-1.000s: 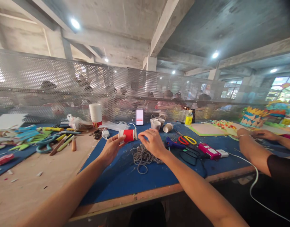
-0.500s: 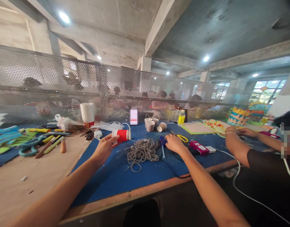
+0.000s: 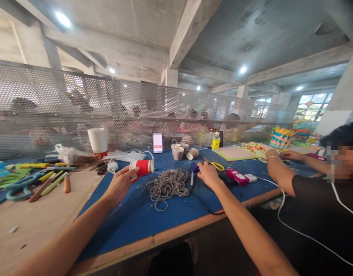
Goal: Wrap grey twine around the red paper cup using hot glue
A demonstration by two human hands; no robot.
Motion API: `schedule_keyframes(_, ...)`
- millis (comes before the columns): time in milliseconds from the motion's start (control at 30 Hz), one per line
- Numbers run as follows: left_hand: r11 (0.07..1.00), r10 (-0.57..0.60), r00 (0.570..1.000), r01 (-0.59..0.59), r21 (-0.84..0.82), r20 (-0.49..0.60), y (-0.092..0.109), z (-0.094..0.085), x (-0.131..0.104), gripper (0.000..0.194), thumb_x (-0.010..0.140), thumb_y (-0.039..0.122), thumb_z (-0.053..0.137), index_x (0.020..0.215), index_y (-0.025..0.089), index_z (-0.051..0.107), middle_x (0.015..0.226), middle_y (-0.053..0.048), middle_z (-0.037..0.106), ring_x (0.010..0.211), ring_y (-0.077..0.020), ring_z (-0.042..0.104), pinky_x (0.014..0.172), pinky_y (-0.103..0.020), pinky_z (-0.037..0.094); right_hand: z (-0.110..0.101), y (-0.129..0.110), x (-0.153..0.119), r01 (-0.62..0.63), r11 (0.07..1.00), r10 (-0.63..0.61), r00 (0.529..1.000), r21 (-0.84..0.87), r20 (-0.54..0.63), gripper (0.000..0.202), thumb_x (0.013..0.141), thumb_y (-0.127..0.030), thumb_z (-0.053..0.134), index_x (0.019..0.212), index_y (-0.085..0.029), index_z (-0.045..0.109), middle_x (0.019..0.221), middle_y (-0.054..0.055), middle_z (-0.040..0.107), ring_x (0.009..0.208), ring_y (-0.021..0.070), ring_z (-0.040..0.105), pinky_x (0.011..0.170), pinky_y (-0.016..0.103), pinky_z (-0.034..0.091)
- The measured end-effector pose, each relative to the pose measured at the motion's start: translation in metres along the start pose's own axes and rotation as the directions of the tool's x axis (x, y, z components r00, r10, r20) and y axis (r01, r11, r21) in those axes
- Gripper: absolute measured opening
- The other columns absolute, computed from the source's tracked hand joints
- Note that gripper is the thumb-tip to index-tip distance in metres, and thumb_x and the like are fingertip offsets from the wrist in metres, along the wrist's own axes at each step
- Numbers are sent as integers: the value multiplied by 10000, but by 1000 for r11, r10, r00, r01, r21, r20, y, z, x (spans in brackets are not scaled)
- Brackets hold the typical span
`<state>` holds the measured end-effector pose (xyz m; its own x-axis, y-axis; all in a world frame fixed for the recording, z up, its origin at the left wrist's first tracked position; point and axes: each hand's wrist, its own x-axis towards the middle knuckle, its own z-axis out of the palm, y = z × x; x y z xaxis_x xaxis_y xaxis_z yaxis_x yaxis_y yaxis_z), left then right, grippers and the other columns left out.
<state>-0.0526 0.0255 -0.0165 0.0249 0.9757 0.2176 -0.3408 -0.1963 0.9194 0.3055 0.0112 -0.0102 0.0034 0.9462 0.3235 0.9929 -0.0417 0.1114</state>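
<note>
My left hand (image 3: 120, 184) is closed round a red and white paper cup (image 3: 144, 167), held on its side above the blue table surface, with a thin pale cord looped at its mouth. My right hand (image 3: 208, 175) has its fingers closed at a blue glue gun (image 3: 194, 168) with a clear glue stick jutting out toward me and a black cable behind. Its handle is largely covered by the hand. Between both hands lies a loose heap of grey cord (image 3: 170, 184). Just beyond the right hand are yellow scissor handles (image 3: 218, 166).
Cord-wrapped small cups (image 3: 178, 152), a phone (image 3: 158, 143) and a yellow-labelled bottle (image 3: 216, 142) stand toward the back. Stacked paper cups (image 3: 97, 140) and several tools, including blue-handled scissors (image 3: 19, 188), are on the left. A co-worker's arm (image 3: 281, 168) rests at right, near a magenta box (image 3: 236, 176).
The view has turned slightly to the right, so things sit further left in it. Both hands keep nearly the same places over the table; the cup stays in the left hand.
</note>
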Motion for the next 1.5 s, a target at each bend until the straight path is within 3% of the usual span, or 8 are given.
schedule_keyframes(133, 1000, 6, 1000, -7, 8, 10, 3, 4, -5, 332, 671, 382, 898, 941, 211, 806, 994, -69, 787, 936, -237, 695, 824, -324, 559, 2, 2, 7, -12, 968, 76, 966, 250, -247, 349, 974, -256, 545, 1301, -134, 561, 1196, 172, 596, 1025, 270, 671, 870, 351, 491)
schedule_keyframes(233, 1000, 10, 1000, -10, 5, 4, 5, 7, -7, 359, 674, 407, 900, 960, 208, 812, 1022, -77, 784, 970, -234, 684, 840, -314, 554, 0, -2, 14, 108, 874, 87, 924, 474, -372, 301, 986, -341, 547, 1202, -144, 617, 1114, 145, 637, 1022, 269, 667, 883, 347, 509)
schedule_keyframes(333, 1000, 7, 1000, -7, -14, 12, 6, 8, -7, 365, 686, 404, 897, 975, 197, 812, 1020, -77, 787, 963, -218, 684, 869, -308, 546, -10, -19, 19, 257, 685, 40, 921, 682, -387, 315, 989, -434, 533, 1092, -166, 662, 973, 96, 690, 858, 239, 692, 791, 333, 542)
schedule_keyframes(400, 1000, 4, 1000, -4, -25, 15, 5, 7, -7, 360, 693, 383, 895, 982, 188, 809, 1027, -81, 788, 963, -217, 687, 884, -317, 544, -18, -37, 20, 277, 534, -25, 950, 799, -312, 366, 979, -496, 534, 1091, -178, 676, 847, 48, 698, 638, 191, 658, 642, 303, 536)
schedule_keyframes(467, 1000, 7, 1000, -7, -27, 2, 5, 6, -6, 364, 685, 369, 900, 983, 180, 807, 1030, -90, 789, 978, -236, 691, 886, -342, 547, -26, -59, 18, 312, 443, -110, 949, 841, -295, 376, 970, -512, 552, 1110, -191, 690, 806, 23, 703, 560, 165, 622, 589, 285, 515)
schedule_keyframes(633, 999, 35, 998, -36, -16, -44, 7, 5, -7, 338, 679, 398, 892, 941, 202, 810, 1036, -76, 793, 1035, -268, 681, 888, -362, 545, -29, -104, 6, 518, 357, -247, 855, 777, -456, 300, 961, -486, 603, 951, -200, 695, 834, 22, 719, 739, 180, 649, 703, 273, 503)
schedule_keyframes(1000, 998, 47, 994, -50, -29, -97, 5, 5, -5, 324, 674, 374, 899, 923, 193, 798, 1069, -101, 782, 1060, -297, 659, 890, -405, 535, -19, -99, -10, 575, 424, -355, 816, 700, -456, 264, 977, -469, 616, 919, -213, 645, 928, 15, 641, 810, 154, 619, 730, 244, 449)
schedule_keyframes(1500, 999, 44, 994, -44, -2, -104, 5, 7, -6, 288, 682, 373, 885, 906, 210, 807, 1027, -91, 787, 1094, -335, 649, 926, -442, 509, -14, -103, -9, 541, 565, -362, 841, 622, -403, 232, 976, -427, 641, 884, -215, 613, 943, -6, 579, 739, 126, 593, 655, 229, 400)
